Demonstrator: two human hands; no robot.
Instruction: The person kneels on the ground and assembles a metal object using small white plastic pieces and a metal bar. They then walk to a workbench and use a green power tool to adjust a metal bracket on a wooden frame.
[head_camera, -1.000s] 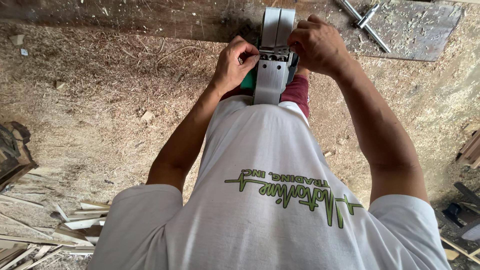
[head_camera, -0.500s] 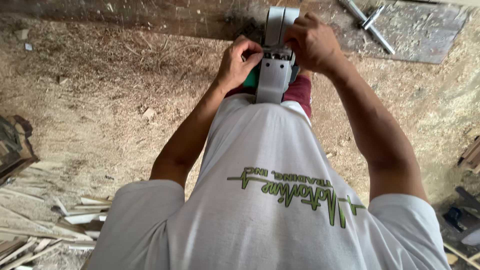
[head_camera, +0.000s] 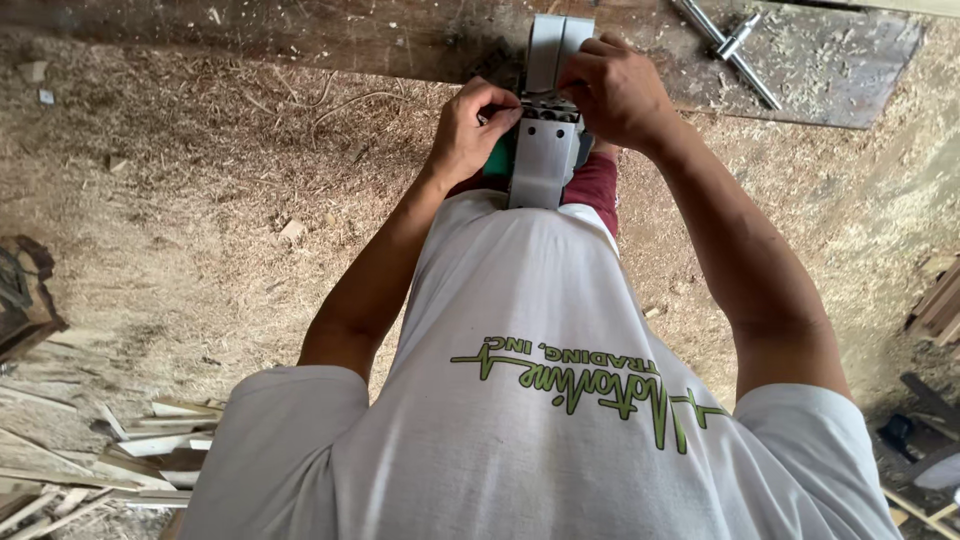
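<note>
Your left hand (head_camera: 470, 135) pinches at the near end of the grey planer (head_camera: 545, 120), upside down against your lap; your right hand (head_camera: 612, 92) clamps over its top. Fingers this near the cutter risk a cut if the tool starts or slips off your knee. Right of the planer, a metal wrench (head_camera: 728, 48) lies on the plank (head_camera: 300, 40). No packages or signs show; the shirt (head_camera: 560, 400) below the planer bears green lettering.
</note>
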